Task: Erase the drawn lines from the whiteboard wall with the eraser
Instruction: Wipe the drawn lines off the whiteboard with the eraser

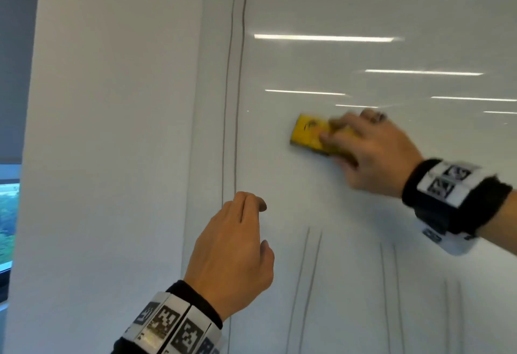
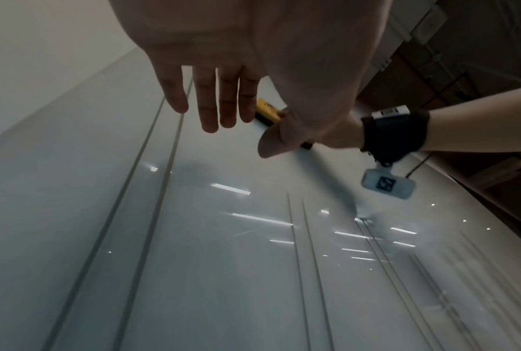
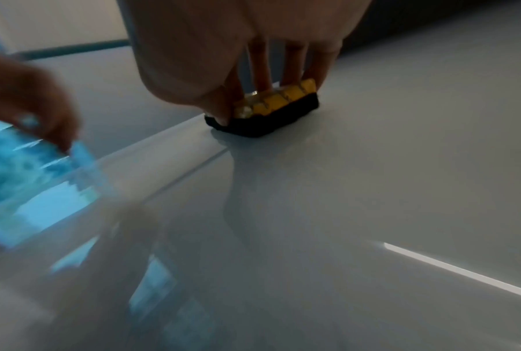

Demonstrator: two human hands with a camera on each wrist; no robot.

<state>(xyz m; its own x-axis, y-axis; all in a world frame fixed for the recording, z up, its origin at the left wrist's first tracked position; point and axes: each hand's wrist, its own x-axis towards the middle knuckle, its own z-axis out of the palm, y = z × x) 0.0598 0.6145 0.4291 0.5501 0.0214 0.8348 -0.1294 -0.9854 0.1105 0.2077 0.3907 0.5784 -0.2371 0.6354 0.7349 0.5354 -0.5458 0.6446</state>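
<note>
A yellow eraser point(image 1: 309, 134) with a black felt base point(image 3: 268, 121) lies flat against the glossy whiteboard wall point(image 1: 363, 18). My right hand point(image 1: 366, 152) grips it from the right, fingers curled over its top; the picture is motion-blurred there. Two long drawn lines point(image 1: 235, 88) run down the board to the left of the eraser. Shorter pairs of lines point(image 1: 310, 283) stand lower on the board. My left hand point(image 1: 237, 247) hovers near the lower end of the long lines, fingers straight point(image 2: 211, 102), holding nothing.
A plain white wall point(image 1: 112, 130) adjoins the board on the left, with a window point(image 1: 8, 213) beyond it. Ceiling lights reflect as bright streaks point(image 1: 321, 37) on the board. The board's right edge and a dark room point(image 2: 493, 71) show in the left wrist view.
</note>
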